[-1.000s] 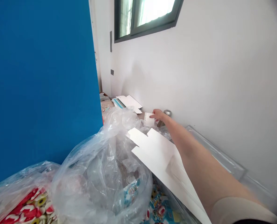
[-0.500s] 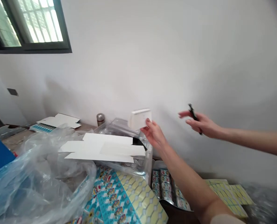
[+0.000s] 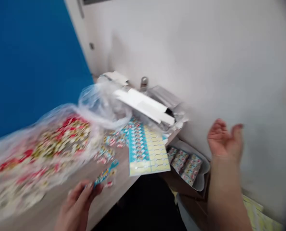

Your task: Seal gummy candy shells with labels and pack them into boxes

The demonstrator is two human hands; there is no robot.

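My left hand [image 3: 77, 199] is low at the left, over the wooden table. Its thumb and fingers pinch the end of a small blue printed strip [image 3: 106, 175]. Just beyond lie small printed packets [image 3: 106, 154] and a sheet [image 3: 147, 149] printed in blue and yellow, partly over the table edge. At the right, near the wall, my right hand [image 3: 226, 139] is raised palm up. Its fingers curl loosely, the thumb stands apart, and I see nothing in it. Motion blurs both hands.
A clear plastic bag of red, cream and yellow pieces [image 3: 63, 141] spreads across the left. Behind are folded white cardboard [image 3: 145, 104], clear trays [image 3: 164, 96] and a metal-topped flask [image 3: 144, 82]. Below the table edge stands a box of packed printed items [image 3: 187, 165]. A blue panel [image 3: 32, 57] blocks the left.
The view has swung left and down. A white notepad in my left hand and a black pen in my right are out of sight. My left hand now pinches the blue strip.
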